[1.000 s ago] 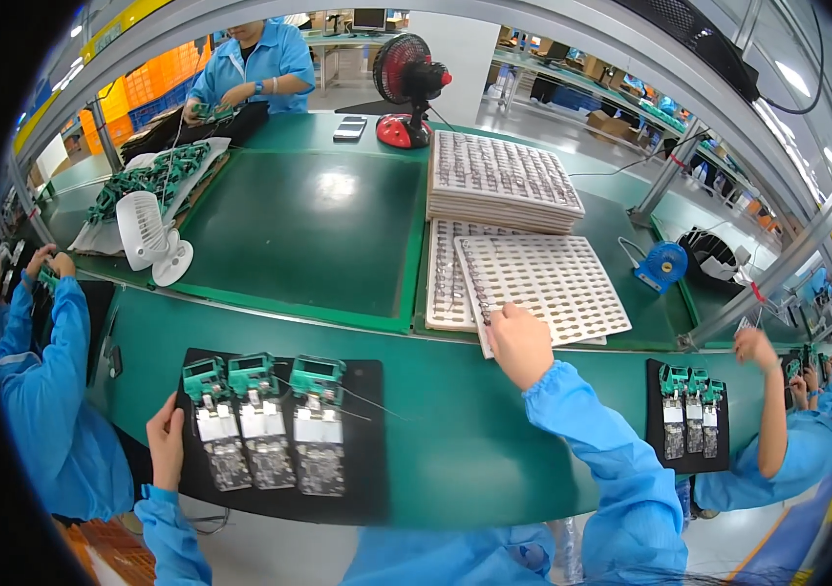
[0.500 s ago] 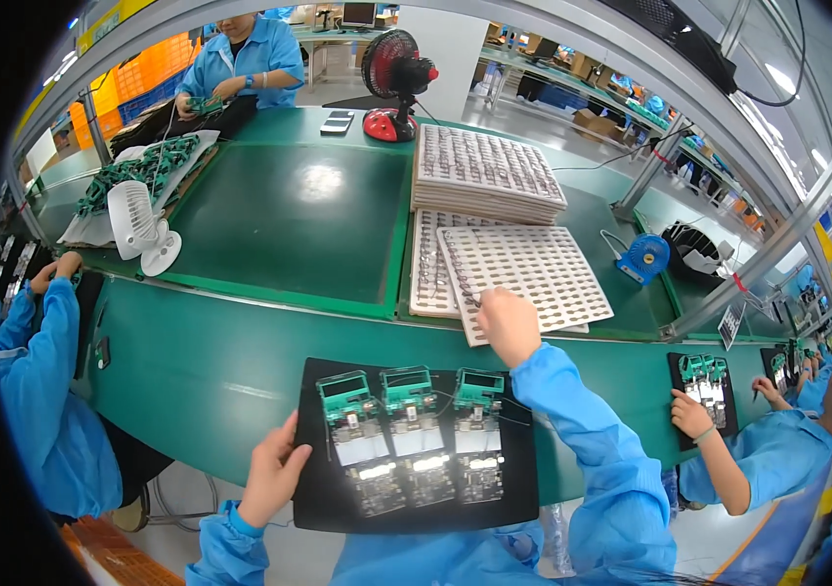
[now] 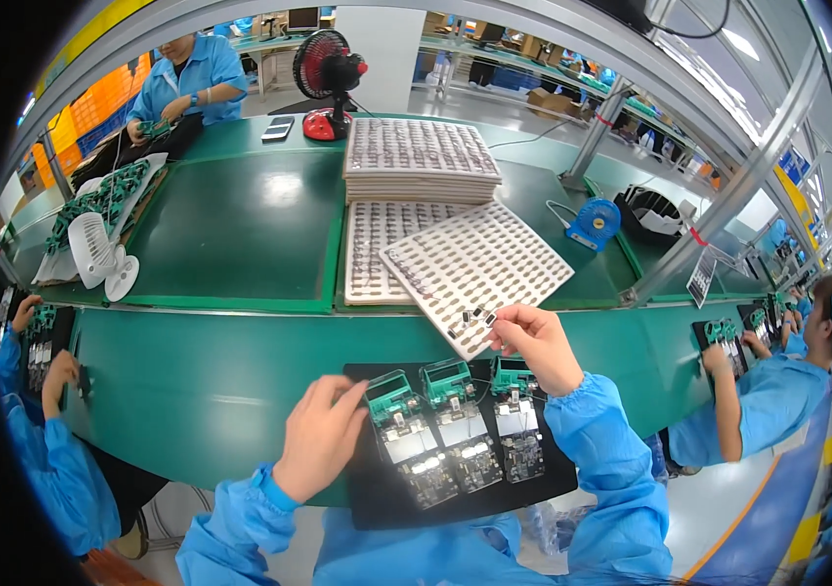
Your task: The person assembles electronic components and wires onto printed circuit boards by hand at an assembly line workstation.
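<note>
My right hand (image 3: 539, 350) is at the near corner of a white tray (image 3: 523, 264) with rows of slots. Its thumb and fingers pinch a small black-and-white part (image 3: 490, 318); a few similar dark bits show beside it. My left hand (image 3: 322, 436) is loosely curved, with its fingertips beside the green plastic frame (image 3: 391, 396) of the leftmost circuit board (image 3: 429, 481). Two more boards, a middle one (image 3: 477, 463) and a right one (image 3: 523, 453), lie alongside, each with a green frame at its far end. All three rest on a black pad (image 3: 377, 508).
Behind the tilted tray stands a stack of filled white trays (image 3: 423, 156). A white fan (image 3: 98, 256), a red-and-black fan (image 3: 324, 83) and a blue fan (image 3: 594, 225) stand on the green bench (image 3: 191, 371). Co-workers sit at both sides; another is at the far left.
My left hand has left the pad's edge and moved up to the left board's frame. The right hand has come off the tray surface with a small part. My view has shifted right.
</note>
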Motion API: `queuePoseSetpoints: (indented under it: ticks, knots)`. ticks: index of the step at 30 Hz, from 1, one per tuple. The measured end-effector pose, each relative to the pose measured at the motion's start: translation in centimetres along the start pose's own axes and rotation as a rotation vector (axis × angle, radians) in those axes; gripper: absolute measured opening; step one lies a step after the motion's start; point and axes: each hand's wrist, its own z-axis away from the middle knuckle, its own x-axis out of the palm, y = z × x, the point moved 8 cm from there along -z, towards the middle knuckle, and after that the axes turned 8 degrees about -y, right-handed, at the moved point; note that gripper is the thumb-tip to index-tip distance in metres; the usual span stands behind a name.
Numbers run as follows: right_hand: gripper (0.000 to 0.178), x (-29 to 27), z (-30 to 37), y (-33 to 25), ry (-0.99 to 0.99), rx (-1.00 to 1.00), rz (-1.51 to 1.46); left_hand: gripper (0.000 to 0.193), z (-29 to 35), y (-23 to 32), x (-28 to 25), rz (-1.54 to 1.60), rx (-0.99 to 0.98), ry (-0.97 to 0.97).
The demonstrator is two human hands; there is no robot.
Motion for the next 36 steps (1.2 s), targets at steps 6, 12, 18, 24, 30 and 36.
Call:
queuePoseSetpoints:
  ticks: [6,12,18,24,30,36]
  knots:
    - [0.014,-0.1,1.9,-0.4,-0.051,-0.011,-0.038,0.05,-8.0,2.7,5.5,0.742,-0.029,-0.121]
    - [0.016,-1.6,1.9,-0.4,-0.063,-0.053,-0.108,0.035,-11.9,2.4,9.7,1.117,-0.207,-0.347]
    - [0.017,-4.5,0.3,1.2,0.043,-0.093,-0.037,0.022,-13.6,1.2,9.5,0.962,-0.207,-0.241]
    - [0.018,-7.4,-1.8,2.3,0.2,-0.157,0.135,0.022,-16.9,-3.8,9.7,0.621,-0.111,-0.075]
    - [0.017,-6.8,-1.2,2.7,0.123,-0.071,-0.1,0.025,-18.5,-2.7,10.2,0.172,0.091,-0.019]
    - [0.015,-5.3,1.3,2.5,0.086,-0.02,-0.178,0.029,-16.9,1.5,9.2,0.384,0.145,-0.025]
